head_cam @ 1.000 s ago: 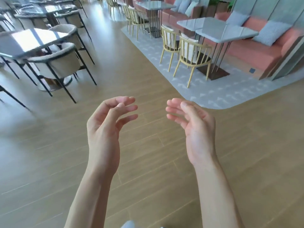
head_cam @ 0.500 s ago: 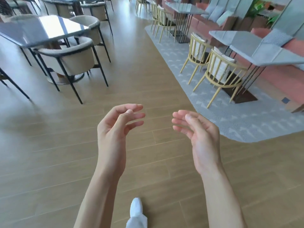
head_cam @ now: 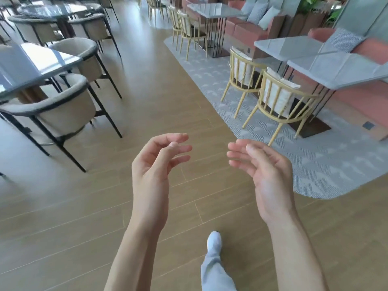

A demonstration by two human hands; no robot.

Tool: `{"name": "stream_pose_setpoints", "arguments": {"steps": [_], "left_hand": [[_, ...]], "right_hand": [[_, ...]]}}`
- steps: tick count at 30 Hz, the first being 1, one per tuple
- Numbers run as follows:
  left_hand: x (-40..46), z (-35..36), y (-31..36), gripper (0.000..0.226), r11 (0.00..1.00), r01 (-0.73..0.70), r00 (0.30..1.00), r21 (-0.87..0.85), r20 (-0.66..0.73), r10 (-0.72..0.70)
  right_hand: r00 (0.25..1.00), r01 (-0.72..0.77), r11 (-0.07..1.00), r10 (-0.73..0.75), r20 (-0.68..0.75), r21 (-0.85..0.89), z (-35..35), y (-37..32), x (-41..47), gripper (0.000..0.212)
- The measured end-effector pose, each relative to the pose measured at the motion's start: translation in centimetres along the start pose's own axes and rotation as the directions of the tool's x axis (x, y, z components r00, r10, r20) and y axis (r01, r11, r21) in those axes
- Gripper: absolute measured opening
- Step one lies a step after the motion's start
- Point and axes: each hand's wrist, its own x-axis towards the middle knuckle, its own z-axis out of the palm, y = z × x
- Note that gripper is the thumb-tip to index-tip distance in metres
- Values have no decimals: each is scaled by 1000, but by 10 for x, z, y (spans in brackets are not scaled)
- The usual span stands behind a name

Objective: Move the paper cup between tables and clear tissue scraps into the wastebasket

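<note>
Head view, café w/ wood floor. Left hand (head_cam: 154,164) and right hand (head_cam: 266,173) are raised in front of the body, palms roughly facing each other, well apart. Fingers (head_cam: 180,148) of both are loosely curled and apart, holding nothing; likely a ready-to-grab pose while walking. One white shoe (head_cam: 214,241) is stepping fwd on the floor (head_cam: 147,85) between the arms. No paper cup, tissue scraps or wastebasket in view, so their location can't be told. Dark glass worktop (head_cam: 39,64) w/ beige chairs (head_cam: 63,110) sits at left; grey worktop (head_cam: 336,68) w/ yellow chairs (head_cam: 281,99) on a rug (head_cam: 327,164) at right. Probably heading to a worktop to fetch something.
</note>
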Motion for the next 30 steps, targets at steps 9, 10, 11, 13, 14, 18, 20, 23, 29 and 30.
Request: {"name": "stream_pose_setpoints", "arguments": {"steps": [9, 10, 11, 13, 14, 18, 20, 23, 29, 30], "left_hand": [[245, 43, -44, 17, 997, -47, 996, 58, -67, 51], [270, 45, -41, 17, 996, -68, 995, 57, -75, 73], [294, 46, -39, 17, 994, -90, 992, 56, -88, 95], [339, 46, -39, 17, 993, -105, 986, 57, -127, 111], [358, 46, -41, 17, 993, -102, 983, 56, -148, 109], [440, 44, -59, 17, 994, -91, 978, 58, -184, 101], [482, 42, -73, 16, 995, -76, 981, 59, -172, 86], [552, 36, -98, 16, 997, -61, 986, 55, -149, 68], [726, 30, -128, 15, 999, -44, 992, 31, -119, 47], [754, 31, -126, 15, 998, -50, 993, 25, -108, 53]], "right_hand": [[990, -3, 1000, 0, 144, 18, 76, 43, 266, 20], [986, 1, 1000, -5, 169, 27, 89, 44, 293, 20], [981, 2, 999, -9, 195, 36, 102, 44, 319, 20], [971, -10, 999, 0, 241, 40, 126, 48, 364, 20], [965, -16, 999, 7, 262, 35, 136, 51, 384, 20], [952, -43, 999, 36, 304, 17, 169, 75, 460, 21], [951, -52, 999, 53, 304, -9, 183, 91, 498, 21], [953, -67, 997, 73, 295, -30, 205, 118, 561, 22], [962, -46, 994, 71, 265, -97, 270, 150, 710, 19], [963, -44, 995, 66, 263, -89, 282, 151, 733, 20]]}}
